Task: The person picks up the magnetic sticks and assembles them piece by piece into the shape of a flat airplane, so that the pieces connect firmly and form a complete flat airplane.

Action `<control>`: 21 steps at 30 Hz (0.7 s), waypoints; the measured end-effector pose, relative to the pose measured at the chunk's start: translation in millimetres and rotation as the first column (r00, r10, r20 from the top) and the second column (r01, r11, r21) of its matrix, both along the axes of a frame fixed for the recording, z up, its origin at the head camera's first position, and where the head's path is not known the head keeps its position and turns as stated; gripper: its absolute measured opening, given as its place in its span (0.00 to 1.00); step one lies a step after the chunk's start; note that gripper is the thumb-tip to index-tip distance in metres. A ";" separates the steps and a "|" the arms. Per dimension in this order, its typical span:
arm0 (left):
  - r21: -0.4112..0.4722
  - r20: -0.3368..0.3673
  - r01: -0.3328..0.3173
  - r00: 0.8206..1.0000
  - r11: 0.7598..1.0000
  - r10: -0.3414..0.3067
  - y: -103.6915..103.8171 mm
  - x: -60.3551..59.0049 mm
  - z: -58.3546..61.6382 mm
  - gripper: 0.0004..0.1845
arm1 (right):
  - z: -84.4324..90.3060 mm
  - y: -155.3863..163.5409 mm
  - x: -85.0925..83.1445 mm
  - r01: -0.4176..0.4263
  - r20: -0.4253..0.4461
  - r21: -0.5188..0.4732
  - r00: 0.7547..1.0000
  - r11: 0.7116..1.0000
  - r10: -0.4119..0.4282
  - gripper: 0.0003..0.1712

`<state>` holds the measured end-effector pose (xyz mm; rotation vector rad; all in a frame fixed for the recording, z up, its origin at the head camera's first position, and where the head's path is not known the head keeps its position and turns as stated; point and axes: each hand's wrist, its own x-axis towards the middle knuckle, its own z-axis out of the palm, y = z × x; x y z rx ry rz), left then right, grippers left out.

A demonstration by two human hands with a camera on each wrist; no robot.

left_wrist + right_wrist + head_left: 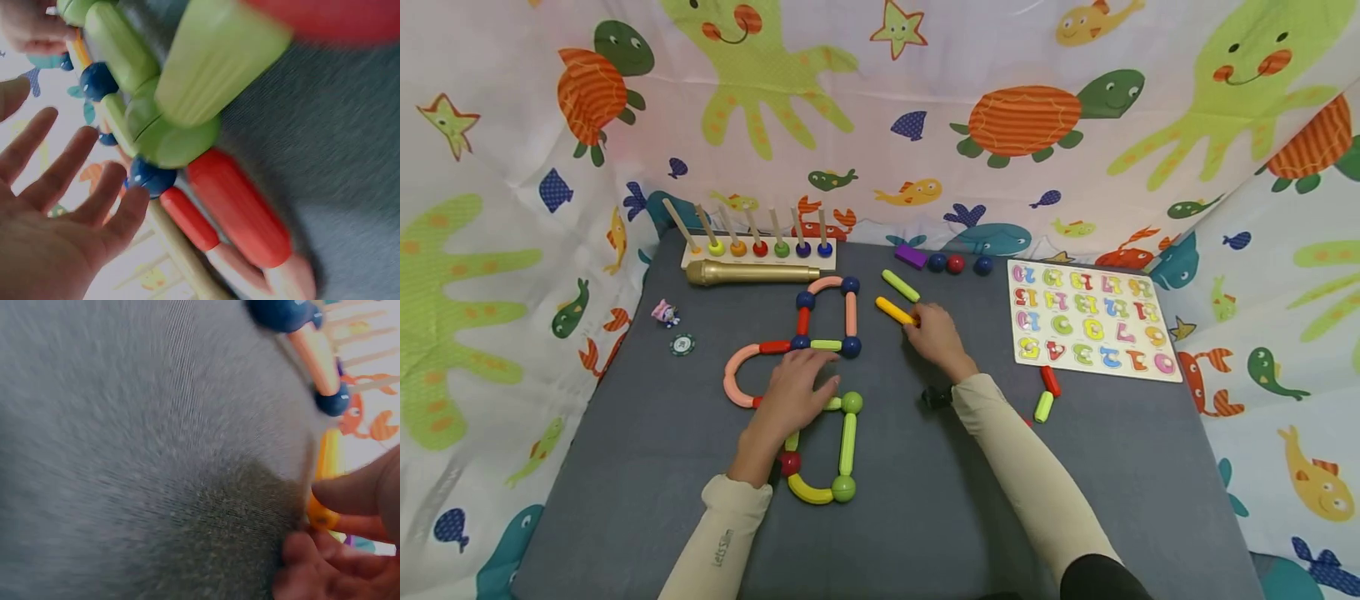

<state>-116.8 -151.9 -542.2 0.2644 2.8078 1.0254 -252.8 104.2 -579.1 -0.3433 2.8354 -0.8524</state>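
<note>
A chain of coloured rods and balls lies on the grey mat [647,467], with a pink curved rod [733,375], a blue ball [851,347] and a green ball [852,402] in it. My left hand [801,385] rests flat on the chain's middle with its fingers straight. In the left wrist view my left hand [56,206] shows spread fingers beside a green ball [181,140], a blue ball [150,177] and a red rod [240,206]. My right hand [932,332] pinches the near end of a yellow rod [892,310] lying on the mat. In the right wrist view my right hand [337,550] pinches that yellow rod [328,462]. A green rod [900,286] lies just beyond.
A number puzzle board [1090,321] lies at the right. A gold microphone [748,272] and a peg stacker [760,246] are at the back left. A purple block [912,256] and loose balls [955,264] sit at the back. Red and green rods [1047,392] lie near my right forearm. Printed cloth walls surround the mat.
</note>
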 end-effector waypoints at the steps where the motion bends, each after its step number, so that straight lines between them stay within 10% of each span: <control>1: 0.006 0.021 0.020 1.000 1.000 -0.020 -0.3 -1.4 0.8 0.21 | 0.6 3.3 4.3 -0.009 0.019 -0.037 1.000 0.999 0.009 0.12; 8: 0.030 0.214 0.180 0.960 0.983 -0.182 5.4 1.4 -7.8 0.23 | 3.6 27.2 47.5 -0.086 0.136 -0.228 0.983 0.970 0.119 0.11; 21: -0.027 0.201 0.170 0.966 0.985 -0.162 10.4 5.3 -16.7 0.22 | 0.0 44.0 100.2 -0.253 0.127 -0.313 0.944 0.915 0.305 0.07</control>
